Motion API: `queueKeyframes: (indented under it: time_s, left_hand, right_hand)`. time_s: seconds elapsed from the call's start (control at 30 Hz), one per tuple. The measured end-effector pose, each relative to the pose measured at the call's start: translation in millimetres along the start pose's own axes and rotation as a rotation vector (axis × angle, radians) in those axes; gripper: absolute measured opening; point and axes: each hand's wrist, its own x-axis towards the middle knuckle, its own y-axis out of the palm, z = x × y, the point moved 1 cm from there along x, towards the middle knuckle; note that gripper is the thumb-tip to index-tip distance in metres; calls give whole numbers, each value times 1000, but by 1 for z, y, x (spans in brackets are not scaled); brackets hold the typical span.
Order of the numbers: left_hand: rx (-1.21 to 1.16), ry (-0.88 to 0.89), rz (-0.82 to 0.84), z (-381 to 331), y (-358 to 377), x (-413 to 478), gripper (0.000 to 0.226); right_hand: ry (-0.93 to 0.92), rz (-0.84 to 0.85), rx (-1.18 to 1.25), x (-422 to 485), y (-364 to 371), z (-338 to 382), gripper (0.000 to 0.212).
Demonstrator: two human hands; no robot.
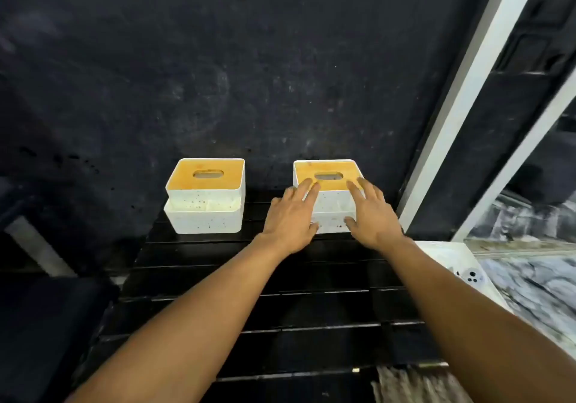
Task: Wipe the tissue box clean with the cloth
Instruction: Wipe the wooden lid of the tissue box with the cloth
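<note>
Two white speckled tissue boxes with orange-brown slotted lids stand at the far end of a black slatted table point(280, 293). My left hand point(291, 212) lies against the left side of the right tissue box point(332, 206), fingers straight, tips at its lid. On that box's right side my right hand point(372, 212) has straight fingers, with the thumb near the lower front. Dark spots mark the box's front. A grey-brown cloth point(411, 384) lies at the table's near right corner, partly behind my right forearm.
The left tissue box point(205, 198) stands apart, about a hand's width from the right one. A dark wall rises behind both. A white frame point(461, 90) and glass run along the right. A white object point(461, 265) lies right of the table.
</note>
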Motion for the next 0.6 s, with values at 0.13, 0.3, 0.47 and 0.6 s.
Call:
queueKeyframes:
  time_s: [0.13, 0.3, 0.47, 0.6]
  left_hand:
    - [50, -51, 32, -4, 8, 5, 77]
    - [8, -78, -49, -10, 4, -44, 67]
    - [-77, -127, -95, -19, -16, -128, 59]
    - [-108, -177, -131, -29, -30, -201, 57]
  right_hand:
    - [-10, -46, 10, -3, 6, -1, 65]
    - [-42, -104, -6, -50, 5, 14, 59]
    - [-98, -106, 22, -127, -3, 47, 57]
    - [-126, -100, 35, -194, -7, 71, 57]
